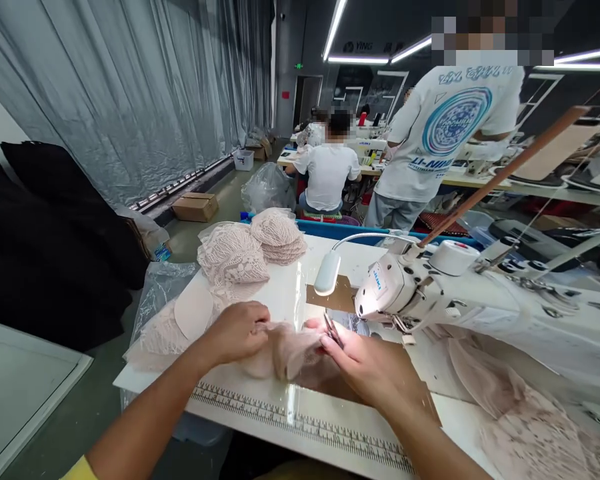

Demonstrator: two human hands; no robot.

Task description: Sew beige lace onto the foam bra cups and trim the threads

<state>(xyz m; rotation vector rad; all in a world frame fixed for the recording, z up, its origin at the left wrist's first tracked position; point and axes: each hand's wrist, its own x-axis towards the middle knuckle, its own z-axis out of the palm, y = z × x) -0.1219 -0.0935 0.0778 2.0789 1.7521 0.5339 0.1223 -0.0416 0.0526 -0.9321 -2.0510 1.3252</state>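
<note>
A crumpled piece of pale pink fabric (287, 357) lies on the white sewing table (290, 300) in front of me. My left hand (237, 330) is closed on its left end. My right hand (367, 367) grips its right side and also holds small metal snips (333, 329) pinched between thumb and fingers, their tips pointing up toward the needle area. The white sewing machine (405, 287) stands just right of my hands, its head above the fabric's far edge.
Stacks of pink lace cups (250, 250) sit at the table's far left. A gooseneck lamp (327, 272) hangs over the table. More lace (540, 427) lies at the right. A ruler strip (300, 420) runs along the near edge. Two people work at tables beyond.
</note>
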